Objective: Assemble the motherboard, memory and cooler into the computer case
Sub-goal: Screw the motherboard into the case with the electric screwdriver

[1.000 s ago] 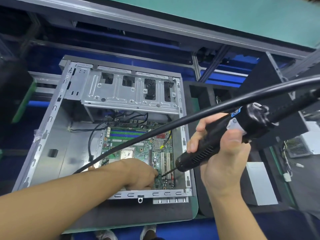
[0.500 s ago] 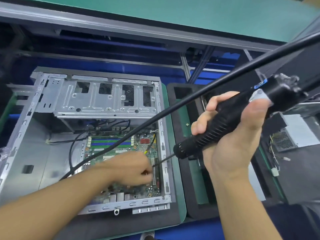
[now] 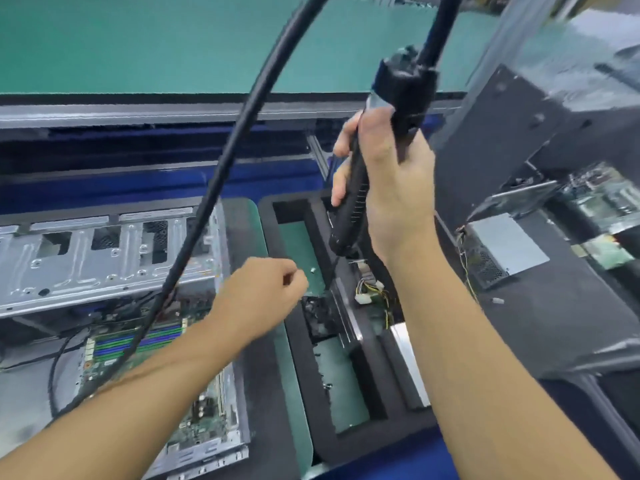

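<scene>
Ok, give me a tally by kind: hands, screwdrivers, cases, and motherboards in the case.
Hands: 2 (left hand, right hand)
Screwdriver: 1
Case: 1
Motherboard in the case: 1
Total: 5

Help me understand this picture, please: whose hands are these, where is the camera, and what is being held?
No robot here: a person works bare-handed, and the one camera sits on their head, looking down. The right hand grips a black electric screwdriver, its thick cable arcing down to the left. The left hand, fingers curled with nothing visible in them, hovers over a black foam tray. Left of that lies the open computer case with the green motherboard inside.
</scene>
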